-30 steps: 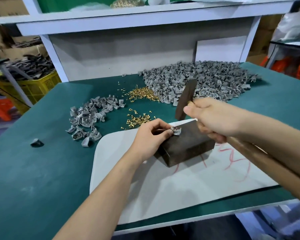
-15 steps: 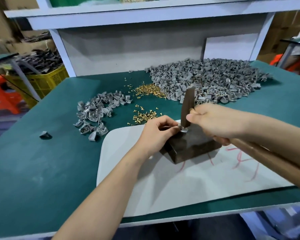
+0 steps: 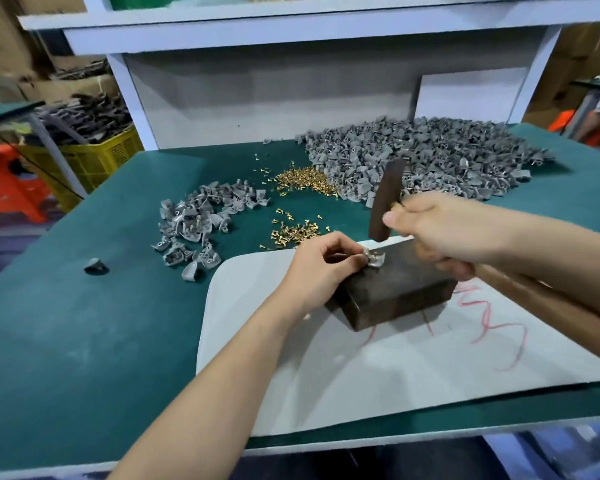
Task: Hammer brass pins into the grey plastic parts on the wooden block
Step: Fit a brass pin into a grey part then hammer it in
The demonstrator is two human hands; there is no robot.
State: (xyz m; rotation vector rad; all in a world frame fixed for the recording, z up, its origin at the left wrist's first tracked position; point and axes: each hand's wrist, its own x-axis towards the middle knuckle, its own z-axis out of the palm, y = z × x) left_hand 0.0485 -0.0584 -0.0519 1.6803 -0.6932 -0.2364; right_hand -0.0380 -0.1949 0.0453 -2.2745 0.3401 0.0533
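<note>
Grey plastic part (image 3: 375, 260) sits on the top face of the wooden block (image 3: 406, 289), at its far-left corner. Left hand (image 3: 321, 268) holds it there, thumb and fingertips pinched around the part, wrist resting against the block's left side. Can't tell if a pin is seated in the part; too small and partly covered by the fingers. Right hand (image 3: 440, 233) is wrapped tight around the hammer (image 3: 385, 202), choked up close to the head. The dark head stands nearly upright, with its lower face just above the part and a small gap showing. The wooden handle runs back under the forearm toward the tabletop's right edge. Block sits on a white sheet (image 3: 395, 375) with red scribbles, which lies along the near edge of the green tabletop (image 3: 84, 341), right of centre. Brass pins (image 3: 297, 232) are loose in a patch just past the sheet's far edge, with a second heap further back toward the far edge. Big pile (image 3: 430, 157) of grey parts fills the far-right corner, touching that second heap. Small pile (image 3: 201, 226) is left of the pins, mid-tabletop. Lone grey part (image 3: 96, 265) lies apart, near the left edge. Yellow crate (image 3: 84, 161) with dark scrap stands off the tabletop, beyond the left edge.
</note>
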